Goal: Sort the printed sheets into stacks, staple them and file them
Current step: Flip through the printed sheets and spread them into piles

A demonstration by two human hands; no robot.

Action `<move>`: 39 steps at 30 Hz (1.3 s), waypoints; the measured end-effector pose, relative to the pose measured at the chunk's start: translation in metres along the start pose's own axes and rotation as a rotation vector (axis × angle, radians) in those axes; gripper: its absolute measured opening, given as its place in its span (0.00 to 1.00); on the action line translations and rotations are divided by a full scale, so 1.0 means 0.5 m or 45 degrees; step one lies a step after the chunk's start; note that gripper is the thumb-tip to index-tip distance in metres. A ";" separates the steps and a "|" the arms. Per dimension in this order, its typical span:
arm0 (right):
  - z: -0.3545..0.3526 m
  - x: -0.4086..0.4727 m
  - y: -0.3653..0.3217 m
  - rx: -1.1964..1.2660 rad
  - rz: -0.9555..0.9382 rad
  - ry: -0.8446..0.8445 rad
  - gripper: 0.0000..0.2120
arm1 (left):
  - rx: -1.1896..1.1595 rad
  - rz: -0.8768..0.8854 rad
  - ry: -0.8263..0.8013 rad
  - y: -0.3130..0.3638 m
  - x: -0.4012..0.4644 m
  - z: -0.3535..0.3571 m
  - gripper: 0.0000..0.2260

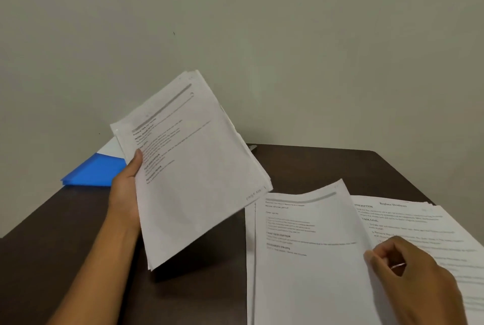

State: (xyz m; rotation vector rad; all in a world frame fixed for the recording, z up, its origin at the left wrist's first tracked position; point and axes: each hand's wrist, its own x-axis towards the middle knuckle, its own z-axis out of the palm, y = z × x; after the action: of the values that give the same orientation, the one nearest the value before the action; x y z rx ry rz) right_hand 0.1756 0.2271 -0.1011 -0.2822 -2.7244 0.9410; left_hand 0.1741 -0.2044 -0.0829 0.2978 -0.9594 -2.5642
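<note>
White paper, unsorted bundle (193, 167): being held up off the desk (65, 241), tilted, its edges fanning unevenly; printed face is showing toward the camera.
Top sheet (309, 251): lying on the nearer pile at centre-right, its far edge lifting and curling slightly off the sheets below.
Second pile (429, 227): lying just beside it to the right, partly overlapped by the top sheet; heading print is too blurred to read with confidence.
Step in hand (judgement): sorting is looking under way, two piles forming; no stapler is showing in view, though a small dark object at the desk's far edge behind the bundle is too hidden to identify.
Risk 1: the fanned bundle is being supported from one side only; loose lower sheets could be slipping out and mixing with the sorted piles.
Risk 2: the two piles are overlapping; a sheet dragged sideways could be carrying its neighbour into the wrong stack.
Left hand (125, 188) grip: grasping the bundle at its left edge, thumb lying on the front, fingers hidden behind.
Right hand (411, 272) grip: fingers curling, pinching the right edge of the top sheet.
Blue folder (91, 173): lying at the desk's far left corner, a white sheet poking out, well apart from the piles.
Wall (262, 23): plain, behind the desk.
</note>
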 end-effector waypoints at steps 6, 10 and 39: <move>-0.001 0.005 -0.009 -0.194 -0.051 -0.079 0.10 | 0.070 -0.073 -0.018 -0.007 -0.008 0.010 0.19; -0.012 0.017 -0.034 -0.234 -0.158 0.027 0.15 | 0.127 -0.103 -0.098 -0.035 -0.016 0.044 0.19; 0.134 0.057 -0.161 0.731 -0.317 0.149 0.07 | 0.318 -0.187 -0.215 -0.094 -0.020 0.078 0.15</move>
State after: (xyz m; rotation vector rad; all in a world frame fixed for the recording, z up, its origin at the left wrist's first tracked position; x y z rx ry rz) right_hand 0.1211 0.1333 -0.0971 0.1058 -2.1946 1.5054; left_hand 0.1573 -0.1449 -0.0847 0.2299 -1.3717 -2.6345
